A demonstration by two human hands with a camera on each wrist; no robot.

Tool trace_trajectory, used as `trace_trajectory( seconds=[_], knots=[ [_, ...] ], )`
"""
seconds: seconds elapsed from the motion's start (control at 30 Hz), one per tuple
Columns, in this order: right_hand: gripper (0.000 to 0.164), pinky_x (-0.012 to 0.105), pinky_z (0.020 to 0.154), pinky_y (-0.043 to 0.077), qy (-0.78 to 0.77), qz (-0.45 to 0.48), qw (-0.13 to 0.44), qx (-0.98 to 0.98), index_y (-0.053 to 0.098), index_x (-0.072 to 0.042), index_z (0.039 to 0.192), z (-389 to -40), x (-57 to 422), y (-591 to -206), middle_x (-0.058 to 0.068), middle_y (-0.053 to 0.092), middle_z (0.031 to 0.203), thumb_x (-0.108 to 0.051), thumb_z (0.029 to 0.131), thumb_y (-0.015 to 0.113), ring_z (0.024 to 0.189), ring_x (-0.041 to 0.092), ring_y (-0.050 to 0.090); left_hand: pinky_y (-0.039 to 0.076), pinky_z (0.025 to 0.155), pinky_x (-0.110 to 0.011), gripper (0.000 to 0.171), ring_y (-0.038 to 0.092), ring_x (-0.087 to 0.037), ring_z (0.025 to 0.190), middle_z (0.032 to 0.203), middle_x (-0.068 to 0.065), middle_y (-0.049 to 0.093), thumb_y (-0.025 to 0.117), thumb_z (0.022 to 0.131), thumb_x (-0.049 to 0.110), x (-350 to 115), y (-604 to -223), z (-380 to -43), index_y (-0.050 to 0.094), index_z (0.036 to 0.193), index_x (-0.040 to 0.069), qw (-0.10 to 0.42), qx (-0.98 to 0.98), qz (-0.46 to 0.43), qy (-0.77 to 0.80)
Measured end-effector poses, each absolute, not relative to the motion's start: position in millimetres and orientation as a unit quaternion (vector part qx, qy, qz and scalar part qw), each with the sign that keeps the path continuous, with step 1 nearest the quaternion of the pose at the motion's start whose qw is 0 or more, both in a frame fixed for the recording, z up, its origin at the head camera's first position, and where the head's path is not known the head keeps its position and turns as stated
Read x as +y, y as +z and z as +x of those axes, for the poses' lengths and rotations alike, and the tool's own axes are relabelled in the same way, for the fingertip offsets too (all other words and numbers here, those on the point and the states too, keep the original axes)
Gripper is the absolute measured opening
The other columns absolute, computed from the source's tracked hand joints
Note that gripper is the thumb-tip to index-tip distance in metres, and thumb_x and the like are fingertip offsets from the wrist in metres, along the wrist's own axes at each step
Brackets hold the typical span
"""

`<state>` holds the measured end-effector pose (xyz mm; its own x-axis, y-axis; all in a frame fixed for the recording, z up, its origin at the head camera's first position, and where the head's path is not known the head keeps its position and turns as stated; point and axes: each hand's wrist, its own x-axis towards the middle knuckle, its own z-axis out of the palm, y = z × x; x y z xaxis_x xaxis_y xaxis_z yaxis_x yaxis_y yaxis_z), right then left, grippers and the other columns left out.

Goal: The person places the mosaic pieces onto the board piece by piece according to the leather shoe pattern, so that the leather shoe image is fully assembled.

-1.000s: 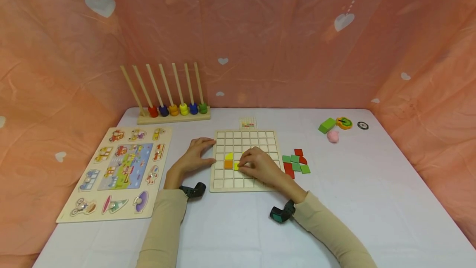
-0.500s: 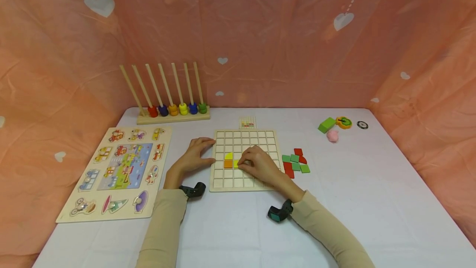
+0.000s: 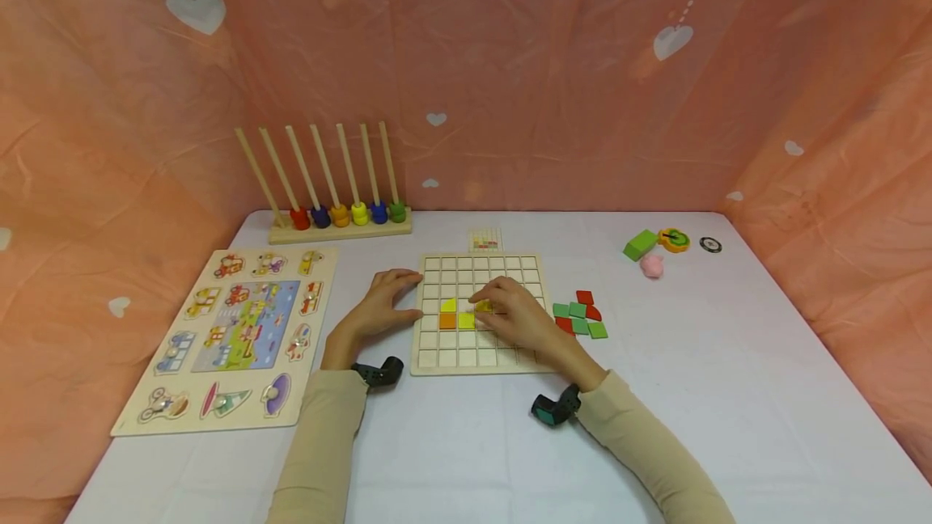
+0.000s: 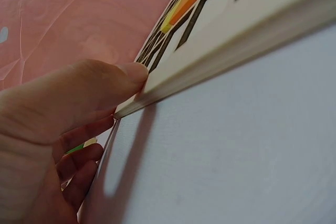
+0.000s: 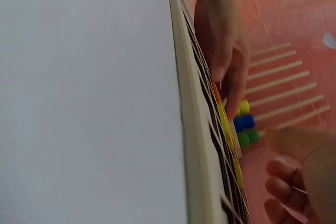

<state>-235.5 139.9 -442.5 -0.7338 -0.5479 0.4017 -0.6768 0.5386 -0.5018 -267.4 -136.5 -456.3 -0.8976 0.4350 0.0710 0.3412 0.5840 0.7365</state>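
Lying beside the orange tile (image 3: 447, 321), the yellow tile (image 3: 466, 321) is now released, apparently placed, right hand (image 3: 520, 317) and left hand (image 3: 379, 302) spread.

A grid board (image 3: 447, 358) is lying on the table (image 3: 451, 451), with a few tiles (image 3: 447, 321) sitting in its squares. A little card (image 3: 485, 240) is lying behind it, and loose tiles (image 3: 579, 327) are lying to its right. A puzzle (image 3: 247, 381) is lying on the left, with a peg rack (image 3: 341, 231) standing behind. Far right, a block (image 3: 641, 244) is sitting beside a round toy (image 3: 674, 240).
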Motion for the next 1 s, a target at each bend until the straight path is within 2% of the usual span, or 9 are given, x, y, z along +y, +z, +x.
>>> trace_trajectory(
  seconds=[0.2, 0.4, 0.63, 0.8, 1.0],
  knots=[
    [0.024, 0.031, 0.070, 0.052, 0.383, 0.335, 0.129, -0.851, 0.066, -0.001, 0.107, -242, 167, -433, 0.011, 0.062, 0.100, -0.007, 0.084, 0.068, 0.083, 0.021, 0.054, 0.019, 0.109, -0.051, 0.063, 0.024, -0.031, 0.130, 0.138, -0.014, 0.040, 0.073, 0.077, 0.018, -136, -455, -266, 0.049, 0.133, 0.003, 0.055, 0.886, 0.224, 0.403],
    [0.026, 0.036, 0.068, 0.050, 0.384, 0.310, 0.166, -0.854, 0.066, 0.000, 0.107, -241, 200, -425, 0.014, 0.064, 0.100, -0.003, 0.082, 0.068, 0.083, 0.024, 0.057, 0.019, 0.109, -0.050, 0.062, 0.023, -0.029, 0.131, 0.139, -0.012, 0.039, 0.072, 0.079, 0.019, -137, -456, -267, 0.048, 0.134, 0.004, 0.063, 0.888, 0.218, 0.400],
    [0.024, 0.032, 0.067, 0.050, 0.362, 0.269, 0.188, -0.872, 0.066, -0.002, 0.106, -237, 230, -421, 0.011, 0.064, 0.097, -0.003, 0.082, 0.069, 0.083, 0.024, 0.058, 0.019, 0.109, -0.051, 0.061, 0.022, -0.029, 0.131, 0.140, -0.011, 0.038, 0.072, 0.079, 0.018, -137, -455, -266, 0.048, 0.134, 0.005, 0.068, 0.885, 0.213, 0.409],
    [0.023, 0.031, 0.068, 0.050, 0.359, 0.253, 0.177, -0.881, 0.067, -0.002, 0.103, -236, 245, -421, 0.011, 0.064, 0.097, -0.002, 0.080, 0.069, 0.084, 0.024, 0.057, 0.019, 0.109, -0.051, 0.062, 0.022, -0.028, 0.132, 0.140, -0.010, 0.038, 0.072, 0.080, 0.019, -137, -454, -265, 0.048, 0.135, 0.006, 0.070, 0.886, 0.208, 0.408],
    [0.022, 0.040, 0.072, 0.050, 0.342, 0.237, 0.113, -0.902, 0.068, -0.003, 0.102, -234, 253, -423, 0.011, 0.065, 0.100, -0.003, 0.080, 0.070, 0.084, 0.026, 0.056, 0.019, 0.109, -0.051, 0.062, 0.022, -0.028, 0.132, 0.140, -0.010, 0.038, 0.072, 0.080, 0.019, -137, -453, -264, 0.047, 0.135, 0.006, 0.069, 0.886, 0.209, 0.408]
  ],
)
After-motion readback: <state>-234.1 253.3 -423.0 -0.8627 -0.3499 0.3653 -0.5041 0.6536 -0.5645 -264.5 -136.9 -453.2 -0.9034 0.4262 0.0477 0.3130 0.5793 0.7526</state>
